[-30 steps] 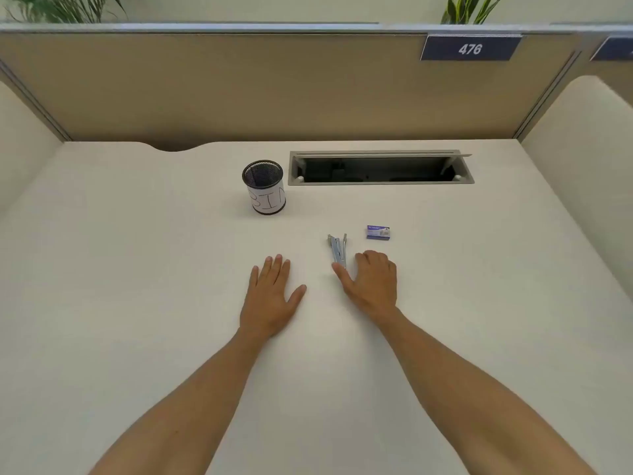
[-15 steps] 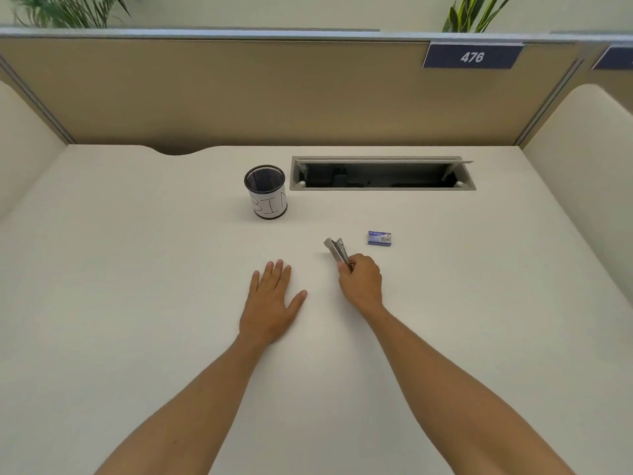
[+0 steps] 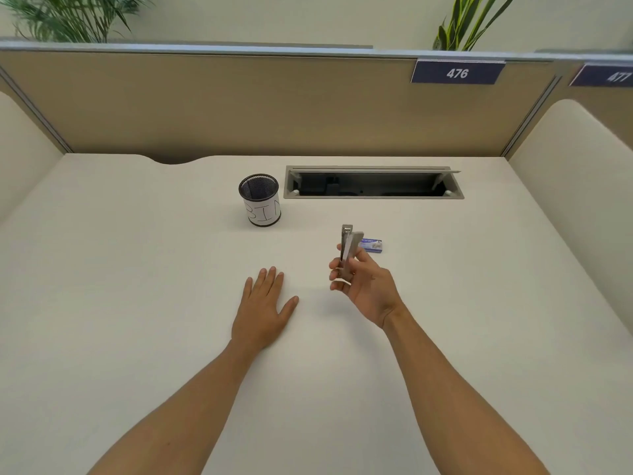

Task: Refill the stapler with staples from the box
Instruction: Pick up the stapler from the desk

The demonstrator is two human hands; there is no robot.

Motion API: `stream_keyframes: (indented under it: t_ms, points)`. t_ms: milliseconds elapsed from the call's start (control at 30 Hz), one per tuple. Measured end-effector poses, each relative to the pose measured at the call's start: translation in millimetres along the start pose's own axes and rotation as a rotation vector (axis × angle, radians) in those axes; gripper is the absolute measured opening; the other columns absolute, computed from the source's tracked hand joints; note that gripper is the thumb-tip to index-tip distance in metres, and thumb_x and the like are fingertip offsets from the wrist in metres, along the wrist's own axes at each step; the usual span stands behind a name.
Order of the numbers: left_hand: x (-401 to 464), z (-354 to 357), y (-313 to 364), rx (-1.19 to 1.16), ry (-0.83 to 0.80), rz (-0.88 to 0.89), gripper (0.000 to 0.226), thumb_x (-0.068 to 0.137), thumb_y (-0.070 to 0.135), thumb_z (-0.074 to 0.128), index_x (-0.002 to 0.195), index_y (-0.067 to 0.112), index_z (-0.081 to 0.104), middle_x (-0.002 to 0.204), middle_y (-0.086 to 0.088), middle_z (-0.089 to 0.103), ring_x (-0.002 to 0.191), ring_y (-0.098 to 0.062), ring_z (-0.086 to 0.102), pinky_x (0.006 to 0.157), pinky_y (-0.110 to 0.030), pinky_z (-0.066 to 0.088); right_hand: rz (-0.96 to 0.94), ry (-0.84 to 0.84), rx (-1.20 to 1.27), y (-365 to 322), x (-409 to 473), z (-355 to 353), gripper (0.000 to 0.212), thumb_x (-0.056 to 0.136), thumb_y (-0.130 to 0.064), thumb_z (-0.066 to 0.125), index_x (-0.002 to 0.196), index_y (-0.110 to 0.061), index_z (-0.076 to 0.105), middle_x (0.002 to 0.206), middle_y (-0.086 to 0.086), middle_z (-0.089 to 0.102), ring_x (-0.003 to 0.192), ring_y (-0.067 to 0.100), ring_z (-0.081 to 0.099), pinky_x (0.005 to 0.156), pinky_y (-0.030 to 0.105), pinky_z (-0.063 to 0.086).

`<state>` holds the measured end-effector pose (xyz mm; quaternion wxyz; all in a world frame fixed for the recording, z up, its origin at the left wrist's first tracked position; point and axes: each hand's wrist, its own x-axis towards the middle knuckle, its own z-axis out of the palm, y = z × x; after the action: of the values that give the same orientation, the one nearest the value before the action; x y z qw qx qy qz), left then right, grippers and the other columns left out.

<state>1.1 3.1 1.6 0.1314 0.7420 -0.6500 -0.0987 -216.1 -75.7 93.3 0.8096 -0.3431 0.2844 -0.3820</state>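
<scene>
Left hand (image 3: 262, 308): I have it flat, palm down, fingers together and pointing forward, thumb spread to the right.
Left forearm: bare, stretched forward from the lower left.
Right hand (image 3: 368, 284): raised, palm turned leftward, fingers (image 3: 337, 265) curled closed around what I hold, thumb along its right side.
Right forearm: bare, reaching in from the lower right, wrist bent upward.

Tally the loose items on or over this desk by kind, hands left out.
Stapler, held in the right hand: 1
Staple box, on the desk: 1
Mesh cup marked BIN: 1
Total: 3
</scene>
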Motion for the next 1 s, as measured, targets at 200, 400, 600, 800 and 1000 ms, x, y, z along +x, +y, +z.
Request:
stream_keyframes:
  t_ms: [200, 400, 600, 800, 1000]
  points:
    - [0.3, -0.1, 0.6, 0.001, -0.006, 0.000, 0.067, 0.096, 0.056, 0.027, 0.151, 0.019, 0.017, 0.162, 0.000, 0.010, 0.148, -0.013, -0.001, 0.120, -0.036, -0.006, 0.013, 0.044, -0.021, -12.4, 1.0, -1.8, 0.050, 0.095, -0.057, 0.036, 0.097, -0.012, 0.057, 0.070, 0.003, 0.052, 0.057, 0.018, 0.046, 0.057, 0.031, 0.042]
    - [1.0, 1.5, -0.9, -0.006, 0.001, 0.005, 0.068, 0.096, 0.057, 0.027, 0.151, 0.019, 0.018, 0.162, 0.000, 0.011, 0.148, -0.012, -0.001, 0.120, -0.036, -0.006, -0.020, 0.052, 0.031, -15.3, 0.7, -2.8, 0.064, 0.094, -0.061, 0.028, 0.116, -0.011, 0.059, 0.068, 0.004, 0.050, 0.055, 0.017, 0.045, 0.059, 0.032, 0.041]
    - [0.5, 2.0, -1.8, -0.012, 0.000, 0.006, 0.068, 0.096, 0.058, 0.026, 0.151, 0.020, 0.018, 0.162, 0.001, 0.010, 0.148, -0.012, -0.001, 0.120, -0.035, -0.007, -0.028, 0.062, 0.124, -18.1, 0.1, -0.7, 0.048, 0.101, -0.050, 0.030, 0.096, -0.012, 0.058, 0.074, 0.004, 0.056, 0.063, 0.018, 0.051, 0.063, 0.030, 0.048]
    - [0.4, 2.3, -1.8, -0.011, 0.004, 0.002, 0.067, 0.096, 0.058, 0.027, 0.151, 0.020, 0.018, 0.162, 0.002, 0.010, 0.148, -0.011, -0.001, 0.119, -0.034, -0.008, -0.061, 0.094, 0.124, -16.8, -0.6, 1.7, 0.040, 0.095, -0.048, 0.043, 0.095, -0.012, 0.060, 0.073, 0.003, 0.057, 0.060, 0.015, 0.048, 0.061, 0.028, 0.043]
    - [0.6, 2.3, -2.2, -0.015, 0.008, 0.003, 0.068, 0.096, 0.058, 0.027, 0.151, 0.020, 0.019, 0.162, 0.001, 0.011, 0.148, -0.011, 0.000, 0.119, -0.034, -0.008, -0.038, 0.084, 0.091, -14.4, 1.3, -1.1, 0.048, 0.099, -0.047, 0.039, 0.120, -0.009, 0.059, 0.079, 0.004, 0.062, 0.062, 0.014, 0.053, 0.063, 0.027, 0.047]
